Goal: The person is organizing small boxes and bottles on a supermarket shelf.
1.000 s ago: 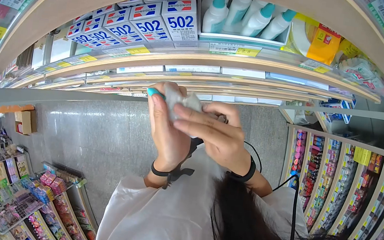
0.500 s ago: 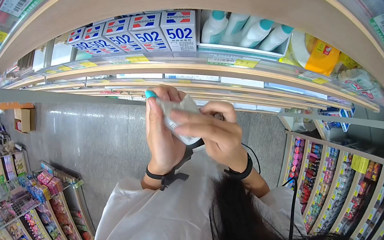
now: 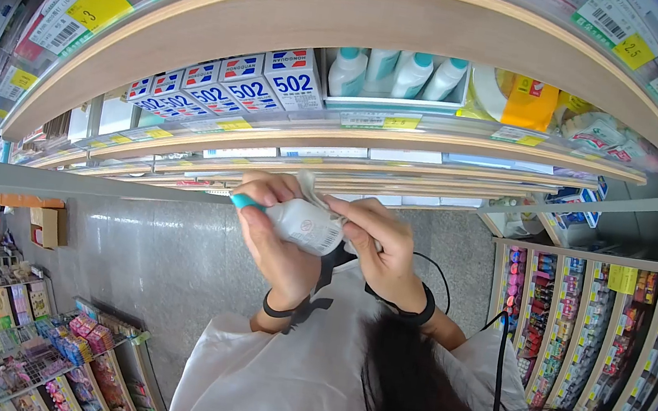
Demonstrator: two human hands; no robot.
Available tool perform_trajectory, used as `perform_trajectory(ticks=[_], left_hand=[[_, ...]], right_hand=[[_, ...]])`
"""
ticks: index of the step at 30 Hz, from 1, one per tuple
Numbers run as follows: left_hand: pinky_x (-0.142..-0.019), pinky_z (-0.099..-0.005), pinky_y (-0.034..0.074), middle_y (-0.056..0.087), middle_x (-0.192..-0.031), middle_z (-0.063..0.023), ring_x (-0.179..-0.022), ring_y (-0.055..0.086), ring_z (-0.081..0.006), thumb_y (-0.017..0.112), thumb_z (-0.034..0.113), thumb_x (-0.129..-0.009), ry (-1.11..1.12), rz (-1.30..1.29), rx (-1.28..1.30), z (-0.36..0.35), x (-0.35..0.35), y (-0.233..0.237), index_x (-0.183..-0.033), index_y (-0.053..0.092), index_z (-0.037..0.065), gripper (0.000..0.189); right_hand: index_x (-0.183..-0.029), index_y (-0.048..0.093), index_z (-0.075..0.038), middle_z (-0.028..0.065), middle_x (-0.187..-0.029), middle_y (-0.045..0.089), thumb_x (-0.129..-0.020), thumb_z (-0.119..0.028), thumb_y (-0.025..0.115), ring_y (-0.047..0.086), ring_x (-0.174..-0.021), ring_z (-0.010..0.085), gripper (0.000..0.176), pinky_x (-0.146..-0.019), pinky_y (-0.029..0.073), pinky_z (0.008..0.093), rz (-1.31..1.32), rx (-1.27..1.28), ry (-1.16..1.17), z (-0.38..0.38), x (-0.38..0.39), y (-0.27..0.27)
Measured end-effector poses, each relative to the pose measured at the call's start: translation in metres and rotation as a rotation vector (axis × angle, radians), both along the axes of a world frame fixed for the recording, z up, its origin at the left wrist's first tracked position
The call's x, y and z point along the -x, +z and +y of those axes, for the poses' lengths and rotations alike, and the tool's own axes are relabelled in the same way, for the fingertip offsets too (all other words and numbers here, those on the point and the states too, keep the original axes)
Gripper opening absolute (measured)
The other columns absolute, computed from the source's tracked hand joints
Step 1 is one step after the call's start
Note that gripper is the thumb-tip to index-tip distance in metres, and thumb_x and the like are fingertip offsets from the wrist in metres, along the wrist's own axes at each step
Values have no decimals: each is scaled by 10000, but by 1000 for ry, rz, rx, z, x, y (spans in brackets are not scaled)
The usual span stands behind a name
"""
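A white glue bottle (image 3: 305,226) with a teal cap lies tilted in my left hand (image 3: 280,264), whose fingers wrap round it near the cap. A barcode and small print show on its side. My right hand (image 3: 390,252) is closed on a pale cloth (image 3: 313,190), which rests against the upper side of the bottle. Part of the cloth is hidden behind the fingers. Similar white bottles with teal caps stand in a white tray (image 3: 394,104) on the shelf ahead.
Boxes marked 502 (image 3: 294,83) stand left of the tray, and rolls of tape (image 3: 492,94) lie to its right. Wooden shelf edges (image 3: 372,136) run just beyond my hands. Racks of small goods (image 3: 556,322) stand at the right, and a cardboard box (image 3: 48,227) sits at the left.
The bottle has turned so its barcode side shows more. My right hand has shifted from across the bottle's front to its right end and upper side. The view has moved slightly.
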State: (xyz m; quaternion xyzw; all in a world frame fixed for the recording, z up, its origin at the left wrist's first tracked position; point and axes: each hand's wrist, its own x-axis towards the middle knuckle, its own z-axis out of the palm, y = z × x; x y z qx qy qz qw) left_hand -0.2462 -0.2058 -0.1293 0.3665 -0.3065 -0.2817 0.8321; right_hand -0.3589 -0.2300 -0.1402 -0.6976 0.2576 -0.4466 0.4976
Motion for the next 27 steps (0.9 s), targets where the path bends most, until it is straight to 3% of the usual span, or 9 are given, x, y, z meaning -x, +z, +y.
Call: perform_trajectory(ticks=[3, 7, 11, 14, 15, 19, 23, 27], left_hand=[[-688, -293, 341, 343, -843, -18, -733, 338, -146, 325, 417, -992, 100, -1, 79, -4, 6, 5, -896, 319, 134, 299], [-719, -318, 362, 356, -865, -27, -761, 373, -163, 348, 454, -975, 171, -188, 133, -3, 9, 1, -915, 326, 140, 320], [-817, -353, 403, 384, -942, -68, -914, 481, -228, 459, 445, -935, 38, -300, 148, -2, 9, -8, -969, 350, 143, 323], [-816, -377, 446, 388, -968, -78, -951, 526, -249, 455, 450, -933, 87, -335, 250, -6, 17, -14, -975, 345, 149, 324], [-802, -412, 488, 390, -972, -88, -913, 588, -278, 443, 457, -933, 144, -371, 266, -6, 19, -18, -995, 323, 152, 333], [-720, -459, 537, 379, -981, -110, -733, 634, -293, 418, 458, -934, 176, -629, 404, -9, 13, -12, -1013, 278, 156, 343], [-701, -532, 551, 376, -987, -115, -720, 630, -289, 397, 453, -937, 64, -700, 472, -10, 12, -12, -1003, 264, 159, 330], [-701, -527, 554, 378, -991, -111, -711, 629, -290, 384, 462, -938, 24, -651, 436, -6, 9, -10, -1006, 258, 159, 335]], right_hand=[[-1120, 586, 48, 140, -1005, 639, -880, 8, 545, 605, -871, 194, 247, -747, 479, 284, 26, -190, 111, 14, 3, -18], [-1147, 572, 49, 111, -1007, 643, -941, -90, 510, 572, -930, 118, 256, -798, 466, 271, -70, -427, 26, 21, 0, -19], [-1255, 522, 21, 88, -1171, 612, -957, -117, 487, 545, -1027, 105, 330, -883, 417, 229, -202, -471, -68, 7, 5, 0], [-1245, 529, 25, 82, -1164, 612, -955, -112, 492, 549, -998, 90, 323, -852, 427, 214, -163, -411, -136, 13, 5, 5], [-1248, 528, 20, 72, -1060, 640, -946, -80, 497, 564, -887, 71, 320, -760, 455, 209, -240, -315, -181, 17, -4, -1], [-1213, 537, 49, 90, -934, 670, -921, -12, 497, 592, -845, 79, 301, -739, 470, 212, -54, -363, -61, 29, 5, -4], [-1146, 576, 56, 109, -900, 677, -906, -18, 529, 595, -838, 83, 256, -702, 487, 230, -130, -374, -34, 18, 13, -1], [-1108, 604, 45, 126, -884, 677, -888, -1, 543, 618, -825, 101, 232, -694, 491, 239, -35, -298, -52, 19, 17, 5]])
